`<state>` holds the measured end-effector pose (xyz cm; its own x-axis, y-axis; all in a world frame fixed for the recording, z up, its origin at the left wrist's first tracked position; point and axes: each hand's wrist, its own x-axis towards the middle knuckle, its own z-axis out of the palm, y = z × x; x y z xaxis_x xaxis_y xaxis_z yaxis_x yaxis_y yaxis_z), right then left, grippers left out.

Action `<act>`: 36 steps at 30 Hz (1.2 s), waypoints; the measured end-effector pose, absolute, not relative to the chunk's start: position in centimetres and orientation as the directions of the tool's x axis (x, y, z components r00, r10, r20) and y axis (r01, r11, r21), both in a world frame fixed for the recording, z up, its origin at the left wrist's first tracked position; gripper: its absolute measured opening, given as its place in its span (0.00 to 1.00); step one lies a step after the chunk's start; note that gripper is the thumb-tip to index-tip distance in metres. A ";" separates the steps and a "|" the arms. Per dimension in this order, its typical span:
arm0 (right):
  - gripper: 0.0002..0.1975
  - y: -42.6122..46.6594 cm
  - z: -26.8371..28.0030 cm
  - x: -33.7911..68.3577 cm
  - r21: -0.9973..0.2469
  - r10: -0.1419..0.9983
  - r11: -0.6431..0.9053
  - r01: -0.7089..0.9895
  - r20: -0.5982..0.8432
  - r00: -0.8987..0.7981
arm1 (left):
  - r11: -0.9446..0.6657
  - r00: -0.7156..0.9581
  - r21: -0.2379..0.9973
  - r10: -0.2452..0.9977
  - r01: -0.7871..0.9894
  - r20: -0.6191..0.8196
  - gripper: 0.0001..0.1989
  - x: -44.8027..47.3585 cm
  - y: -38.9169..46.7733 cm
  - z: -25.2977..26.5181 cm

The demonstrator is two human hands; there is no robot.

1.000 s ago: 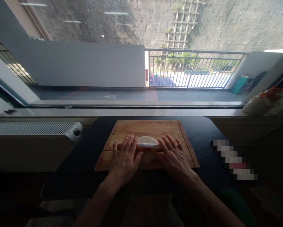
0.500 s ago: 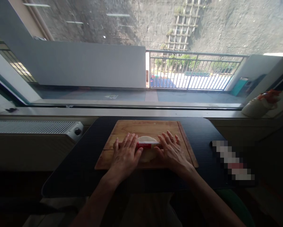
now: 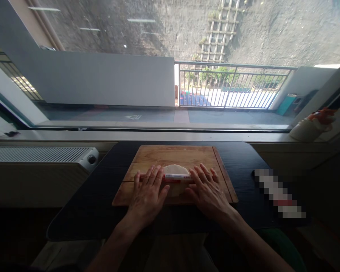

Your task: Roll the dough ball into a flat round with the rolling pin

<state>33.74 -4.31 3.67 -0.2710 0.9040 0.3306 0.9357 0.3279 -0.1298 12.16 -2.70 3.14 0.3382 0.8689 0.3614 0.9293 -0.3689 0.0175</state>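
Observation:
A rolling pin (image 3: 176, 177) with a red and white printed wrap lies crosswise over a flat round of pale dough (image 3: 175, 169). Under both is a wooden cutting board (image 3: 177, 152). My left hand (image 3: 147, 194) rests palm down on the pin's left end, its fingers stretched forward. On the right end, my right hand (image 3: 209, 192) lies likewise, fingers extended and slightly spread. Neither hand wraps round the pin. The dough shows mostly beyond the pin; its near part is shadowed between my hands.
The board is on a dark table (image 3: 87, 204). At the table's right lies a pixelated, long object (image 3: 280, 194). A radiator (image 3: 42, 155) stands on the left. Beyond the table are a windowsill (image 3: 187, 136) and window, with a pale pot-like item (image 3: 306, 129) at the sill's right.
The rolling pin has rolled a little towards me, its printed wrap turning and more dough showing beyond it. Both hands have drawn back with it.

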 end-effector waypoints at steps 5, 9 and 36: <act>0.26 -3.0 4.2 33.6 -0.137 0.930 0.262 0.955 0.300 -0.212 | -0.299 0.261 0.040 0.886 0.953 0.383 0.27 12.7 -1.5 3.3; 0.26 -3.5 4.0 33.7 -0.142 0.921 0.297 0.944 0.305 -0.244 | -0.324 0.292 0.027 0.881 0.946 0.373 0.27 12.6 -1.9 3.2; 0.25 -2.4 3.8 33.6 -0.152 0.932 0.233 0.961 0.316 -0.176 | -0.297 0.254 0.054 0.885 0.953 0.390 0.27 13.1 -0.4 3.3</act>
